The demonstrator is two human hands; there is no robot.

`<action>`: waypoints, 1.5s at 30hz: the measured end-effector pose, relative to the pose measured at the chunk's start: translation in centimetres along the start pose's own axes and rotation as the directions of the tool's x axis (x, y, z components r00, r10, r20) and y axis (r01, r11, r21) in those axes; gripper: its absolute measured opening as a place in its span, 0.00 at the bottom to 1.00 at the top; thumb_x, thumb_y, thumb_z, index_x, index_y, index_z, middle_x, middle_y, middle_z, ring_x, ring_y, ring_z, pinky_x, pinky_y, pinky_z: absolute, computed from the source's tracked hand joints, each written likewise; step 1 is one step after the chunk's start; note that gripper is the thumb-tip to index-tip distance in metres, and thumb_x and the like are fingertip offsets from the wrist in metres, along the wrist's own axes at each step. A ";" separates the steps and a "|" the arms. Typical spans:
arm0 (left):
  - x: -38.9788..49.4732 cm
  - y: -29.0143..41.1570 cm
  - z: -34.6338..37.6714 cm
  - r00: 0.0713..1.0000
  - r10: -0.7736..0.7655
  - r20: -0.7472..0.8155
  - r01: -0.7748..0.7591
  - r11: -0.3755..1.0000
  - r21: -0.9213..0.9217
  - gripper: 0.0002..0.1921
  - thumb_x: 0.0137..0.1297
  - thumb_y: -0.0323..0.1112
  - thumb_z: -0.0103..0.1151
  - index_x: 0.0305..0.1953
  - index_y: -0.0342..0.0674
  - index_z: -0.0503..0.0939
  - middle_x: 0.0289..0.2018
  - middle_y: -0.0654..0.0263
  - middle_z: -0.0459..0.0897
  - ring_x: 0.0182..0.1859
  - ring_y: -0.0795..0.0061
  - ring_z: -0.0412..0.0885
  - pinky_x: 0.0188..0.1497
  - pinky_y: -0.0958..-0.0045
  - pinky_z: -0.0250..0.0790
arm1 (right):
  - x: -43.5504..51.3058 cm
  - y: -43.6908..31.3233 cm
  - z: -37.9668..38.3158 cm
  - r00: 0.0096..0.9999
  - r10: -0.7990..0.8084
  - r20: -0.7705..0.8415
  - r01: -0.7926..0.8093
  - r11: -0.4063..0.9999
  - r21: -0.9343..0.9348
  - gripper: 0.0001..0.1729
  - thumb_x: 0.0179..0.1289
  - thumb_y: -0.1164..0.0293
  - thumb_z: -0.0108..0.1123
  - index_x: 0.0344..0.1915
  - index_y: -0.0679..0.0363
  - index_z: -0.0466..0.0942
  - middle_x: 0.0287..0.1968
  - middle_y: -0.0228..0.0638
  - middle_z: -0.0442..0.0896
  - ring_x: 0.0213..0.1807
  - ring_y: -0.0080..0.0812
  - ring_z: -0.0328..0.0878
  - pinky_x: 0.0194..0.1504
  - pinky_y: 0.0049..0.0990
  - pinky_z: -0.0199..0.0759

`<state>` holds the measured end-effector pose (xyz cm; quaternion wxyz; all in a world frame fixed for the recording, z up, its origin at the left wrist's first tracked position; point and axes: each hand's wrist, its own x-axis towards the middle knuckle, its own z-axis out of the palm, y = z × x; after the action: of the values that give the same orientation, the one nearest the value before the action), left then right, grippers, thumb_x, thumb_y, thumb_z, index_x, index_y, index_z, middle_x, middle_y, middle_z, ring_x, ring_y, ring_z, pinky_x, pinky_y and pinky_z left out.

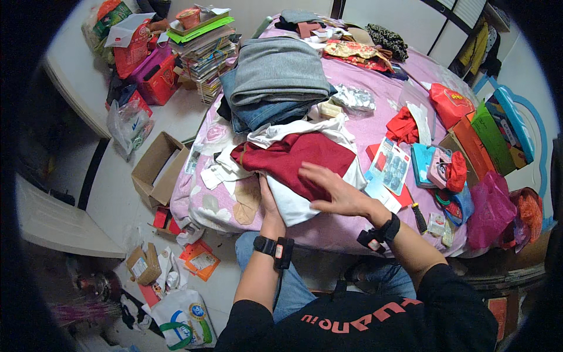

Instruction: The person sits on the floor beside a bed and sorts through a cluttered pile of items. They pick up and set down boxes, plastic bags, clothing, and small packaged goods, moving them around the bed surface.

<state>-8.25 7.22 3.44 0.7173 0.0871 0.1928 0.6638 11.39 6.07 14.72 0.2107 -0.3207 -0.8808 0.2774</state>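
Observation:
In front of me on the bed lies a dark red garment (303, 154), smooth on top and partly bunched at its left end. White cloth (290, 202) shows beneath it and spreads out around its edges. My left hand (269, 204) is tucked under the near left side of this white cloth and holds it from below, its fingers mostly hidden. Palm down with fingers spread, my right hand (332, 189) is over the right part of the red garment, seemingly touching it. Just beyond, folded blue jeans (272, 115) carry a thick folded grey garment (279, 72).
A pink floral sheet (215, 154) covers the bed. To the right are a blister pack (390, 165), a screwdriver (419, 218) and a magenta plastic bag (491, 210). On the floor at left stand an open cardboard box (160, 169) and a tied paper stack (209, 61).

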 end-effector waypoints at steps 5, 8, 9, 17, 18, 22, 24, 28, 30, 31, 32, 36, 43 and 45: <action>0.7 -1.3 -1.0 0.991 0.013 0.133 -0.013 1.000 -0.004 0.38 0.80 0.66 0.35 0.72 0.40 0.68 0.67 0.55 0.77 0.67 0.55 0.76 0.74 0.54 0.66 | 3.8 2.5 3.6 0.961 0.195 -0.194 -0.229 0.959 -0.169 0.43 0.69 0.56 0.67 0.76 0.63 0.63 0.79 0.53 0.61 0.79 0.53 0.59 0.79 0.44 0.54; 1.0 -1.6 -2.0 0.991 0.039 0.131 -0.044 0.998 0.037 0.35 0.80 0.63 0.35 0.69 0.41 0.71 0.63 0.60 0.79 0.63 0.59 0.78 0.71 0.56 0.68 | 5.0 5.4 4.7 0.927 0.306 -0.217 -0.334 0.936 -0.110 0.30 0.69 0.62 0.64 0.66 0.66 0.75 0.62 0.55 0.81 0.63 0.58 0.77 0.66 0.41 0.71; 1.4 -1.5 -2.4 1.000 0.021 -0.016 -0.019 0.998 0.067 0.33 0.80 0.63 0.36 0.67 0.41 0.73 0.60 0.61 0.81 0.61 0.60 0.80 0.68 0.57 0.71 | 5.2 6.5 4.1 0.903 0.396 -0.166 -0.409 0.911 -0.050 0.28 0.70 0.63 0.63 0.64 0.67 0.77 0.58 0.55 0.84 0.59 0.59 0.80 0.62 0.40 0.75; 1.5 -1.3 -2.9 0.993 0.102 0.051 -0.109 0.983 0.147 0.35 0.80 0.63 0.39 0.68 0.37 0.73 0.57 0.57 0.81 0.56 0.61 0.82 0.61 0.60 0.76 | 1.7 10.1 -12.0 0.678 0.652 -0.339 -0.158 0.580 0.799 0.18 0.73 0.70 0.56 0.58 0.63 0.81 0.50 0.39 0.88 0.47 0.34 0.87 0.51 0.35 0.82; 1.2 -1.1 -2.6 0.993 0.108 0.042 -0.113 0.979 0.167 0.36 0.80 0.64 0.38 0.69 0.35 0.72 0.59 0.55 0.80 0.58 0.61 0.81 0.63 0.62 0.75 | 1.0 9.6 -14.2 0.648 0.615 -0.450 -0.185 0.700 0.690 0.17 0.74 0.68 0.56 0.56 0.64 0.82 0.49 0.39 0.89 0.46 0.33 0.87 0.49 0.34 0.81; -1.1 -1.0 -0.8 0.999 0.024 -0.020 -0.022 0.995 0.097 0.38 0.81 0.65 0.37 0.71 0.35 0.70 0.64 0.55 0.78 0.62 0.61 0.79 0.66 0.63 0.73 | -0.8 6.6 -20.2 0.583 0.300 -0.755 -0.082 0.946 0.312 0.19 0.78 0.61 0.55 0.49 0.66 0.84 0.45 0.39 0.89 0.42 0.29 0.87 0.44 0.28 0.79; -2.3 -1.0 0.1 0.999 0.036 0.030 -0.038 0.997 0.070 0.39 0.81 0.65 0.36 0.72 0.35 0.68 0.66 0.55 0.76 0.64 0.61 0.78 0.68 0.63 0.71 | -1.0 4.7 -19.2 0.443 0.255 -0.859 -0.132 0.967 0.219 0.19 0.79 0.61 0.54 0.52 0.65 0.83 0.47 0.39 0.89 0.42 0.30 0.86 0.45 0.29 0.79; -3.5 -0.5 1.2 0.999 -0.003 0.039 0.001 0.998 0.059 0.37 0.82 0.63 0.34 0.74 0.37 0.67 0.67 0.56 0.76 0.65 0.60 0.77 0.70 0.61 0.69 | 0.6 2.0 -10.6 0.651 0.104 -0.752 -0.220 0.974 -0.056 0.15 0.75 0.65 0.53 0.53 0.61 0.80 0.46 0.47 0.87 0.45 0.46 0.84 0.48 0.41 0.77; -3.7 -0.8 1.4 0.995 0.048 0.087 -0.048 0.999 0.006 0.37 0.82 0.63 0.33 0.74 0.39 0.67 0.67 0.57 0.76 0.66 0.59 0.76 0.72 0.60 0.68 | 0.5 0.9 -5.2 0.911 0.074 -0.405 -0.198 0.941 -0.273 0.13 0.71 0.71 0.52 0.51 0.57 0.80 0.44 0.53 0.86 0.47 0.58 0.84 0.49 0.50 0.78; -3.7 -1.1 1.4 0.986 0.087 0.139 -0.085 0.996 -0.019 0.37 0.82 0.64 0.33 0.74 0.39 0.67 0.68 0.58 0.76 0.67 0.59 0.76 0.72 0.59 0.67 | 0.4 0.6 -3.7 0.956 0.286 -0.073 -0.287 0.841 -0.459 0.13 0.70 0.70 0.54 0.50 0.50 0.83 0.42 0.50 0.87 0.44 0.56 0.86 0.47 0.51 0.79; -3.8 -1.5 1.3 0.994 0.067 0.082 -0.062 0.996 -0.056 0.35 0.82 0.63 0.36 0.72 0.41 0.69 0.66 0.59 0.77 0.66 0.58 0.77 0.72 0.58 0.68 | 0.5 0.4 -2.7 0.910 0.340 0.237 -0.183 0.842 -0.507 0.11 0.69 0.68 0.56 0.44 0.55 0.85 0.40 0.51 0.87 0.41 0.53 0.87 0.47 0.51 0.79; -4.0 -2.0 1.0 0.995 -0.038 0.093 0.053 0.986 -0.160 0.33 0.80 0.63 0.39 0.70 0.42 0.72 0.65 0.58 0.79 0.66 0.56 0.77 0.72 0.55 0.69 | 2.9 0.8 -3.4 0.947 0.115 0.300 0.030 0.898 -0.439 0.30 0.71 0.46 0.61 0.37 0.67 0.83 0.35 0.56 0.85 0.39 0.57 0.85 0.45 0.49 0.78; -3.9 -1.9 1.6 1.000 -0.005 0.028 0.007 0.997 -0.071 0.37 0.81 0.63 0.36 0.76 0.40 0.63 0.72 0.55 0.71 0.71 0.52 0.72 0.76 0.54 0.63 | 14.0 4.1 -3.6 0.966 0.248 0.070 -0.217 0.929 -0.300 0.31 0.71 0.44 0.63 0.50 0.64 0.80 0.40 0.57 0.84 0.44 0.60 0.84 0.45 0.49 0.76; -3.8 -1.9 1.7 0.996 0.013 0.089 -0.003 0.994 -0.110 0.37 0.82 0.64 0.35 0.76 0.41 0.63 0.72 0.56 0.71 0.71 0.54 0.73 0.76 0.55 0.65 | 16.0 5.4 -3.4 0.975 0.030 -0.220 -0.138 0.856 -0.498 0.40 0.56 0.58 0.78 0.67 0.52 0.73 0.73 0.48 0.71 0.72 0.53 0.69 0.64 0.52 0.68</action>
<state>-5.99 3.47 4.92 0.7261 0.0780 0.1235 0.6718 4.38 21.61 17.01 0.1951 -0.4300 -0.8814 0.0090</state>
